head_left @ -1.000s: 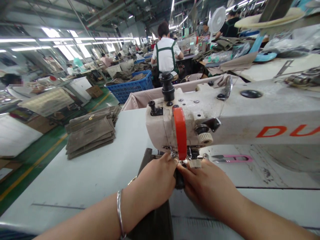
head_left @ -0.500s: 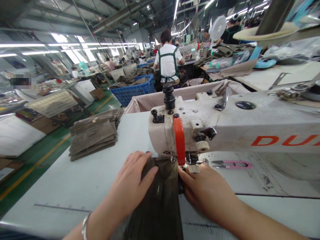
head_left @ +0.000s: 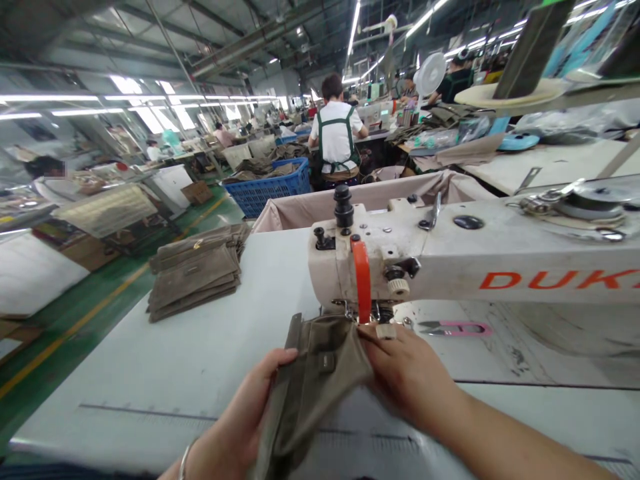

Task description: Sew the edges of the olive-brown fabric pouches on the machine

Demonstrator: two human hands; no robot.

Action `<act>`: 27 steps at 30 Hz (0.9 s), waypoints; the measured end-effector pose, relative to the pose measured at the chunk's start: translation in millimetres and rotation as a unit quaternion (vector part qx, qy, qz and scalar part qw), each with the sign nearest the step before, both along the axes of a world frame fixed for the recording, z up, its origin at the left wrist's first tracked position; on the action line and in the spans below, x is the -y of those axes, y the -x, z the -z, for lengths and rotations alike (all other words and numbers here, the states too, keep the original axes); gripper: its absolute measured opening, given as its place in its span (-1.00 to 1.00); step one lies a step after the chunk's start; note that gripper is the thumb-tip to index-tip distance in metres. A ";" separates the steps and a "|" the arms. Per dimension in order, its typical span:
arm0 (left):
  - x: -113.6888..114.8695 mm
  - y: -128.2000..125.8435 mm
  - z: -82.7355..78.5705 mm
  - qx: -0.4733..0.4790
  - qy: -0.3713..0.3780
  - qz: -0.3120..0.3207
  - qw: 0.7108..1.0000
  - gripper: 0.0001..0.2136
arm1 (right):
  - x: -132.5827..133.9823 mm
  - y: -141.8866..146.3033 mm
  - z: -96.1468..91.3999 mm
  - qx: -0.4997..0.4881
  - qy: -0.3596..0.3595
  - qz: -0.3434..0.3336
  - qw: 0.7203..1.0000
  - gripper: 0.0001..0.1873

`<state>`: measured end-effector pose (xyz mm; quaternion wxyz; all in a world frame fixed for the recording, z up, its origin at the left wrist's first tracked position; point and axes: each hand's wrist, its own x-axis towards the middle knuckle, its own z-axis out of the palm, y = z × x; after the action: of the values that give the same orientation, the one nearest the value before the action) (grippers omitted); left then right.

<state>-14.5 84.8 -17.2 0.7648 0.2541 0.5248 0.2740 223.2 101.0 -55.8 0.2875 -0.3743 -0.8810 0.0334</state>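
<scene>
A dark olive fabric piece (head_left: 320, 373) with a small tab on its face hangs partly lifted in front of the sewing machine (head_left: 350, 260). My left hand (head_left: 255, 400) grips its left edge, thumb on top and fingers underneath. At the far right corner, close by the needle area, my right hand (head_left: 405, 367) pinches the fabric; some of its fingertips are hidden behind the cloth. An orange guard (head_left: 362, 280) stands just above the right fingers. The fabric's upper end lies at the machine's foot, and the contact there cannot be made out.
Pink-handled thread snips (head_left: 460, 328) lie on the machine bed, right of my hand. A stack of olive fabric pieces (head_left: 197, 273) sits at the table's left. Behind the machine are a cloth-lined bin (head_left: 285, 212) and a blue crate (head_left: 273, 190). A co-worker (head_left: 336, 130) sits beyond.
My left hand has gone from lying flat on the fabric to gripping its left edge, nearer to me. The fabric has been lifted and turned; my right hand stays by the needle.
</scene>
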 end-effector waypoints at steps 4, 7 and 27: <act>16.7 12.1 -1.3 0.104 0.067 -0.064 0.990 -0.64 | -1.9 0.4 -4.4 0.059 0.036 -0.042 0.997 -0.81; 29.9 17.4 -3.3 0.097 0.067 0.003 0.993 -0.48 | -4.8 2.1 -9.7 0.091 0.044 -0.061 0.993 -0.80; -11.9 -44.4 -19.9 -0.431 -0.606 0.416 0.523 -0.67 | 57.2 1.5 7.9 0.008 -0.009 -0.074 0.997 -0.80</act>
<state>29.9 96.6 2.7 0.1336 0.9330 0.3324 0.0331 221.7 43.8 -63.7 0.2802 -0.3061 -0.9088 0.0437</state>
